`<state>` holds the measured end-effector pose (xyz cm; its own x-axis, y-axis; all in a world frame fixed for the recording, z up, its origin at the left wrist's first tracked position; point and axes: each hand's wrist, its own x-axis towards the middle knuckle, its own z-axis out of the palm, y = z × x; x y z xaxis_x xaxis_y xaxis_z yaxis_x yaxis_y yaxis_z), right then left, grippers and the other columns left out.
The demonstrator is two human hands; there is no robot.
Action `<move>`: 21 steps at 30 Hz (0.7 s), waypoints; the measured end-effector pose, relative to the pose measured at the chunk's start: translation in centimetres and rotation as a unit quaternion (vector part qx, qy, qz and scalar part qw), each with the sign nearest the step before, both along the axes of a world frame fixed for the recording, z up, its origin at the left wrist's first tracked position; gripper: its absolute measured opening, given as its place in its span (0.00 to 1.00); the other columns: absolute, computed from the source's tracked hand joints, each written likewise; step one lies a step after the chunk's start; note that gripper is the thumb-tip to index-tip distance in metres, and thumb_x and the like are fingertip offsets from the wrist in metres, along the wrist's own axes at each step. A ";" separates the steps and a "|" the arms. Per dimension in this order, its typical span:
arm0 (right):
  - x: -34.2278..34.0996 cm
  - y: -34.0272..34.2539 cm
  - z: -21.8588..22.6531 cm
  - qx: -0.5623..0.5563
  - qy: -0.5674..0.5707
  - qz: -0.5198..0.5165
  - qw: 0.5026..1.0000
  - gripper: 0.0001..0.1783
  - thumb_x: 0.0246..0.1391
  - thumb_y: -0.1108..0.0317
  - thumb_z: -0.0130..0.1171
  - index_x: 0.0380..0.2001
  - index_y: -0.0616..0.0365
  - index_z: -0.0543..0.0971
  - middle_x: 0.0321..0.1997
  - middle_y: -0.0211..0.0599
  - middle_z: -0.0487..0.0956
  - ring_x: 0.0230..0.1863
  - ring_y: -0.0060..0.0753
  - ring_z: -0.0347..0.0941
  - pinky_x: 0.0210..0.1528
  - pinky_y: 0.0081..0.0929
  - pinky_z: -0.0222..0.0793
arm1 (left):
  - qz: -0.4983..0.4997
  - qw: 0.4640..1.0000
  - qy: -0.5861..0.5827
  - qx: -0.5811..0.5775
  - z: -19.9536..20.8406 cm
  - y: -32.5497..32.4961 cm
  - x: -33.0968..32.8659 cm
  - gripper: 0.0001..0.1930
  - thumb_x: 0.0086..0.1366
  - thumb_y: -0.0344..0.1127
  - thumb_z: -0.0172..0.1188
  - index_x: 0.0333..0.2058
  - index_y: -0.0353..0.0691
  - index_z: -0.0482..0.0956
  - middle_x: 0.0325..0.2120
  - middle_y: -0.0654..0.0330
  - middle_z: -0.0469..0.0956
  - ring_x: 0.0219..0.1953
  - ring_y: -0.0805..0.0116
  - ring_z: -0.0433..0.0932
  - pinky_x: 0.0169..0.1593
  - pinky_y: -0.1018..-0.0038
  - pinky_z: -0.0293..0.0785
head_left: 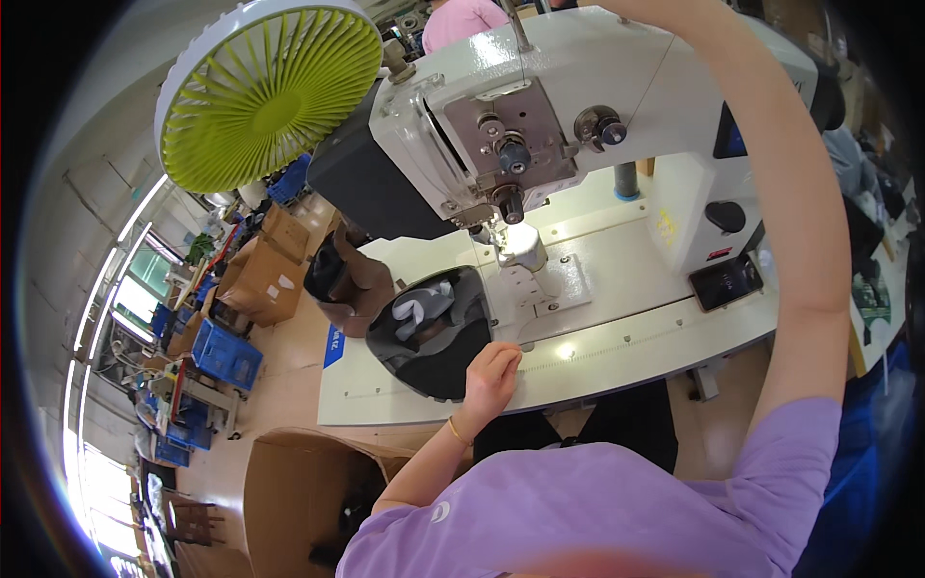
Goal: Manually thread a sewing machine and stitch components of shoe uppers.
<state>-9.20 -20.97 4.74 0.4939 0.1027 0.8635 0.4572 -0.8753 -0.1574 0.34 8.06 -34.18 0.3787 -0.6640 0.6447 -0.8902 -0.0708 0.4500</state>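
Note:
My left hand (492,378) is closed at the front edge of the white sewing table (602,371), fingers curled together. Whether a thread or anything else is pinched in them is too small to make out. Just left of it lies a black and grey shoe upper (438,358), its grey lining showing. Behind that stands a brown upper (358,286). A large white sewing machine (568,106) fills the middle, its lamp lighting the needle area. My right arm reaches up over the machine; my right hand (641,8) is cut off by the top edge, fingers hidden.
A green and white fan (275,111) hangs at upper left, beside the machine head. A phone (727,282) lies by the machine's base. An open cardboard box (289,482) stands below the table's left side. Blue crates (226,354) and more boxes are farther left.

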 end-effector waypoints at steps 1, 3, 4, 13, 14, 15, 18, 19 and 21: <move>-0.3 0.3 0.8 -0.007 0.001 0.000 1.000 0.13 0.59 0.68 0.58 0.44 0.62 0.81 0.33 0.33 0.79 0.31 0.22 0.72 0.35 0.22 0.69 | 0.000 1.000 0.001 -0.007 -0.1 0.3 0.0 0.03 0.57 0.20 0.62 0.31 0.32 0.77 0.32 0.53 0.79 0.33 0.55 0.79 0.37 0.68 0.76; -1.7 1.3 2.6 0.002 0.213 -0.081 0.974 0.15 0.62 0.65 0.57 0.45 0.64 0.81 0.27 0.30 0.78 0.28 0.21 0.70 0.32 0.22 0.67 | 0.011 1.000 0.000 -0.007 -0.3 0.9 0.0 0.03 0.57 0.20 0.62 0.31 0.32 0.77 0.32 0.53 0.79 0.33 0.55 0.79 0.37 0.68 0.76; -2.4 2.0 3.1 -0.054 0.194 -0.125 0.971 0.13 0.62 0.65 0.57 0.42 0.64 0.82 0.24 0.27 0.77 0.26 0.19 0.68 0.29 0.22 0.65 | 0.010 1.000 0.001 -0.012 -0.3 1.1 0.0 0.03 0.57 0.20 0.62 0.31 0.32 0.77 0.32 0.53 0.79 0.33 0.55 0.79 0.37 0.68 0.76; 3.2 -0.7 4.8 0.234 0.252 0.327 0.880 0.12 0.66 0.71 0.48 0.32 0.69 0.76 0.25 0.36 0.76 0.19 0.21 0.65 0.12 0.12 0.52 | 0.000 1.000 0.018 -0.011 -0.6 1.1 0.1 0.04 0.58 0.20 0.61 0.31 0.31 0.77 0.32 0.51 0.79 0.33 0.53 0.79 0.37 0.67 0.76; 4.2 -0.4 4.9 0.271 0.256 0.315 0.873 0.12 0.66 0.71 0.48 0.30 0.66 0.74 0.23 0.34 0.73 0.18 0.20 0.64 0.11 0.13 0.51 | -0.005 1.000 0.021 -0.022 -0.8 1.0 0.1 0.03 0.59 0.19 0.61 0.32 0.31 0.77 0.31 0.52 0.78 0.31 0.55 0.78 0.35 0.69 0.74; 4.9 0.2 5.1 0.305 0.259 0.304 0.865 0.12 0.66 0.70 0.48 0.27 0.64 0.73 0.20 0.31 0.70 0.17 0.20 0.63 0.11 0.14 0.51 | -0.008 0.999 0.023 -0.034 -0.8 0.9 0.3 0.02 0.60 0.19 0.60 0.32 0.31 0.77 0.30 0.52 0.78 0.29 0.57 0.77 0.32 0.71 0.73; 5.4 0.8 5.8 0.264 0.257 0.236 0.899 0.11 0.65 0.70 0.51 0.27 0.61 0.72 0.18 0.25 0.66 0.16 0.18 0.61 0.10 0.15 0.48 | -0.001 0.999 0.025 -0.036 -1.0 0.6 0.4 0.02 0.60 0.19 0.60 0.31 0.31 0.77 0.29 0.52 0.77 0.28 0.57 0.77 0.32 0.72 0.72; 5.5 0.5 5.9 0.239 0.258 0.224 0.909 0.10 0.65 0.70 0.51 0.28 0.61 0.72 0.18 0.24 0.66 0.16 0.17 0.60 0.10 0.15 0.47 | -0.002 0.999 0.027 -0.034 -0.9 0.6 0.5 0.02 0.60 0.19 0.60 0.31 0.31 0.77 0.29 0.52 0.77 0.28 0.57 0.77 0.32 0.72 0.72; 5.5 0.4 5.8 0.247 0.253 0.220 0.909 0.10 0.64 0.69 0.52 0.28 0.61 0.72 0.18 0.23 0.66 0.15 0.16 0.60 0.10 0.15 0.47 | 0.005 0.998 0.065 -0.005 -0.6 0.7 0.8 0.01 0.61 0.19 0.59 0.31 0.30 0.76 0.28 0.52 0.76 0.28 0.59 0.76 0.33 0.73 0.72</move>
<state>-3.72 -20.57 10.52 0.8461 0.0477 0.5309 0.5050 -0.3903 -0.7698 1.18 8.76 -34.74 0.4662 -0.6540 0.5958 -0.8231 -0.0738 0.5631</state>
